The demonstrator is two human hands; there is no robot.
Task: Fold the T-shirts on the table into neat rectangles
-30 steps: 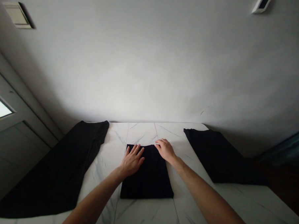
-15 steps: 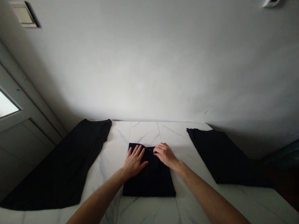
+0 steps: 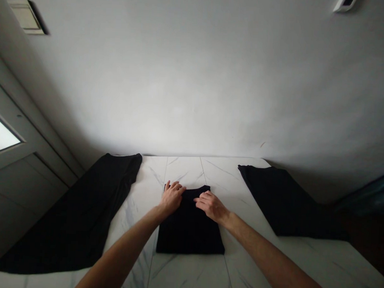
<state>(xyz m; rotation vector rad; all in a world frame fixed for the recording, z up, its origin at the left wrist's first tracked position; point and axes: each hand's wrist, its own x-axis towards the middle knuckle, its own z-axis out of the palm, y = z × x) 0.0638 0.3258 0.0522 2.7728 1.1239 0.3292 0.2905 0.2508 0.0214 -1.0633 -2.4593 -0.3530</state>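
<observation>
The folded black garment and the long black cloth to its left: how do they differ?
The folded black garment is a compact rectangle, while the long black cloth lies spread out diagonally. The left hand and right hand touch the folded garment, but neither touches the long cloth. Both are black and lie flat on the white marble-look table.

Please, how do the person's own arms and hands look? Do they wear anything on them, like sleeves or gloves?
Both are bare. The left hand and right hand have no gloves, and I see no rings, watch, bracelet or cables. The left forearm and right forearm show no sleeves or markings as far as the view reaches.
</observation>
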